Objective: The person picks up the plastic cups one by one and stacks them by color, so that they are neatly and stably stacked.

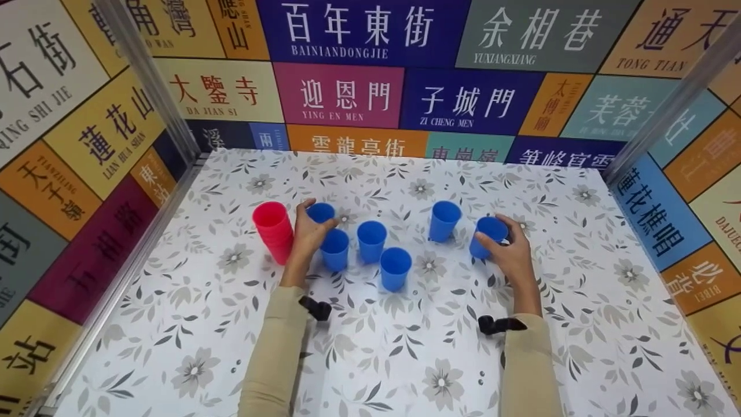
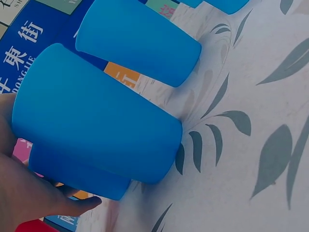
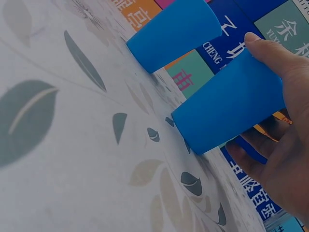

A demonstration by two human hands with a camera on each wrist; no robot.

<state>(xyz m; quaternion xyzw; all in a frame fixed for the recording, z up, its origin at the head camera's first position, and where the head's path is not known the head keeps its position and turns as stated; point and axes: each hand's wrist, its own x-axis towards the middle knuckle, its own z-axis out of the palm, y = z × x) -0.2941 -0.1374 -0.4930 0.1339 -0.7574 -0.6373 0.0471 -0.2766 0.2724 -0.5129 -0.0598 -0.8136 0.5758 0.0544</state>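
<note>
- Wall panels (image 1: 341, 92) in many colours, printed with Chinese characters and Latin letters, rise behind the desk (image 1: 440, 324) and along its left and right edges; metal posts (image 1: 155, 87) stand near its two far corners.
- Grey flowers and leaves pattern the desk's white top.
- Left hand (image 1: 308, 236): thumb and fingers grasp the rear blue cup (image 1: 321, 213), left of the desk's middle and towards its far edge.
- Just in front of that cup is the front blue cup (image 1: 334, 253), upright; the left wrist view shows it overlapping the grasped one, and whether the two touch I cannot tell.
- On the side nearer the desk's left edge, a stack of red cups (image 1: 272, 231) stands just beside the left hand.
- Two more upright cups, the middle blue cup (image 1: 371, 243) and the nearest blue cup (image 1: 396, 272), sit close together about midway between the side edges; the second lies farthest from the far edge.
- Right hand (image 1: 512, 250): thumb and fingers curl around the right blue cup (image 1: 487, 238), towards the desk's right edge.
- Beside it, a little closer to the far edge, the lone blue cup (image 1: 445, 221) stands upright and untouched.
- Both forearms wear tan sleeves (image 1: 272, 353), with black straps (image 1: 315, 308) at the wrists.
</note>
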